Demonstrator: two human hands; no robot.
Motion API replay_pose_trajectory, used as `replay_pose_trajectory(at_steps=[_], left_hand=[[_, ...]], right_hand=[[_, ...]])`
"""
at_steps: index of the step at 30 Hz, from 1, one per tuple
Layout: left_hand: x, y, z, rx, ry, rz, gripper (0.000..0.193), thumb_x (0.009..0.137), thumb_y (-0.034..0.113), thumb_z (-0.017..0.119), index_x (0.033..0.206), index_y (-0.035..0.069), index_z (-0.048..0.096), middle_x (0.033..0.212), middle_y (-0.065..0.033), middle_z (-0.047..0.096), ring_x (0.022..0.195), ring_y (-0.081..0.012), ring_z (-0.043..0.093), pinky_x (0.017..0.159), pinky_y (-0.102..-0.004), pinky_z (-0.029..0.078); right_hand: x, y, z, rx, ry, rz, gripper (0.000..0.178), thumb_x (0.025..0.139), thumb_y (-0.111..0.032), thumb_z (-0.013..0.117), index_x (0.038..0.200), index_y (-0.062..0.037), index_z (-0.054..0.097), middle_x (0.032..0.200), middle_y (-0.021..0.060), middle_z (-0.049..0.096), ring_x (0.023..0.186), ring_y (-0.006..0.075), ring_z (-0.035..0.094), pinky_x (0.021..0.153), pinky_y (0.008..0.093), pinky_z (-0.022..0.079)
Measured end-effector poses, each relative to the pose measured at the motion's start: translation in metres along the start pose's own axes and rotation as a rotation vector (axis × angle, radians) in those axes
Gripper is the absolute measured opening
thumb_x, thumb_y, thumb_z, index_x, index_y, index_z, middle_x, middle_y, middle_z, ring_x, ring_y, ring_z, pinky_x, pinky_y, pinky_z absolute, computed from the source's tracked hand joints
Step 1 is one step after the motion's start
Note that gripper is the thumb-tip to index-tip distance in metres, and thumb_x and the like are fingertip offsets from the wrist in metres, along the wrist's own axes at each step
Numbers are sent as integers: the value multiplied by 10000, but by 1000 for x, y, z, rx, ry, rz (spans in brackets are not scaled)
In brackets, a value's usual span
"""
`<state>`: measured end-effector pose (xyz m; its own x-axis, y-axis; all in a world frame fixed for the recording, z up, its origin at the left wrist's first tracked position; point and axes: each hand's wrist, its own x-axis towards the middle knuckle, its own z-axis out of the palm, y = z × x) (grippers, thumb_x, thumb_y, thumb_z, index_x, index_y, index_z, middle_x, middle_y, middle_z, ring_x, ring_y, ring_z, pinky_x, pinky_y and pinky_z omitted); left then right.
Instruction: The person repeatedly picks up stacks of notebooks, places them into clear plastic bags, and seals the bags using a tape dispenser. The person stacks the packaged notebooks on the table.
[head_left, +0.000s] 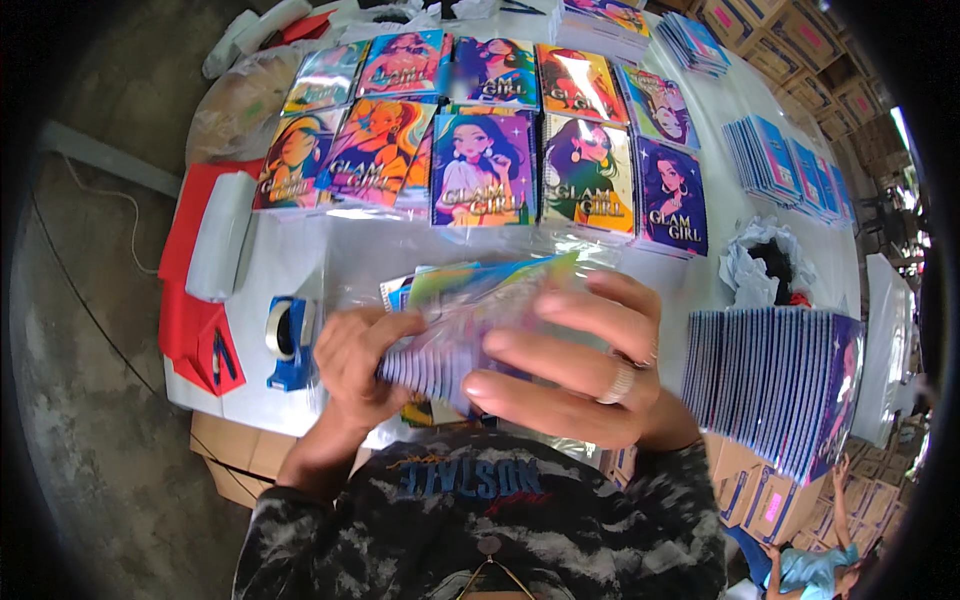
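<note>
Close to my body, my left hand point(362, 362) grips the left side of a stack of notebooks point(440, 362), fingers wrapped round its edge. Shiny clear plastic wrap point(480, 295) seems to cover the stack, though motion smears its top. My right hand point(590, 365) is over the stack's right part, its fingers spread and stretched out, a ring on one of them. Whether its fingertips touch the plastic I cannot tell. Parts of other colourful covers show from beneath the stack.
Two rows of illustrated notebooks point(483, 170) lie beyond my hands. A blue tape dispenser point(290, 345) stands left, near pens point(222, 358) on red material point(190, 335). A long notebook stack point(765, 385) is at right, below crumpled plastic point(765, 260). Another person point(815, 565) is at lower right.
</note>
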<state>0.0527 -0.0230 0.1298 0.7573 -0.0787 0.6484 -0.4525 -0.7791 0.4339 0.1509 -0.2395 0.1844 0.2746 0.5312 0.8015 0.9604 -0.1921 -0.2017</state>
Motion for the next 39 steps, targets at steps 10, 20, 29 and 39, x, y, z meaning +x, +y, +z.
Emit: replay_pose_trajectory(at_steps=[10,20,29,39], left_hand=[[-165,-53,72,-235,-244,-1087,810,683,260,756,1287,-70,330,1188,-274,432,1132,-368,414,984,-425,347],[-135,-39,43,-854,-160,-1126,868,697,218,762,1346,-31,242,1290,-231,397,1199,-296,400,1004,-396,347],[-139,-18,-12,-856,-63,-623,1305,490,469,870,1454,70,86,1392,-213,311,1269,-300,361,1053,-410,293],[-136,-10,32,-964,96,-471,1181,539,359,883,1406,10,163,1254,-162,415,1172,-252,437,979,-374,367]], right_hand=[[-194,-12,121,820,-36,1591,721,805,-432,668,1229,98,423,1123,214,559,1022,245,563,904,359,428],[-166,-61,136,845,19,1377,681,670,-252,804,1184,47,471,1015,138,623,907,222,616,811,326,487],[-167,-101,83,865,299,841,1182,469,-262,915,1403,-30,229,1385,159,328,1247,260,397,1049,374,315],[-160,-96,94,801,391,894,999,477,-438,884,1236,-11,393,1156,92,508,1059,187,510,923,327,409]])
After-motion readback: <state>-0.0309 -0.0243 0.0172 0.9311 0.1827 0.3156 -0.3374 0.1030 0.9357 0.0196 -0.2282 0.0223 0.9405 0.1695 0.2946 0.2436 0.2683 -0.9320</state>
